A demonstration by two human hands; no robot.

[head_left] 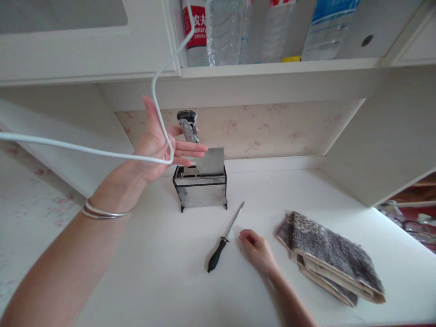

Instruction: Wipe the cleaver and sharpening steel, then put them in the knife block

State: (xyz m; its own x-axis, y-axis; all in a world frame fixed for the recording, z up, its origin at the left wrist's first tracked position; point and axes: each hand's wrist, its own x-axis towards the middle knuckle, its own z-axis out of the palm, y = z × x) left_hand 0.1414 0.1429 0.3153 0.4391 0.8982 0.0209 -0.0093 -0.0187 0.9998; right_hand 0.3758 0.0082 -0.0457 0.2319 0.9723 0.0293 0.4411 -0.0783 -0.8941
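Head view: left hand (pixel 160 145) open beside cleaver (pixel 200 147) in rack (pixel 200 193).

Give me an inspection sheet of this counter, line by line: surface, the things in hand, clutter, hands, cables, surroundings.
Surface: white counter, mostly bare, no spills seen.
Things in hand: cleaver stands blade-down in the metal knife rack, handle up; sharpening steel lies flat in front of the rack.
Clutter: folded patterned towel lies at the right.
Hands: left hand open, raised beside the cleaver handle, fingers at it, no closed grip; right hand rests on the counter next to the sharpening steel, apart from it.
Cables: white cable hangs across the left palm.
Surroundings: shelf above holds plastic bottles; flowered wall behind.
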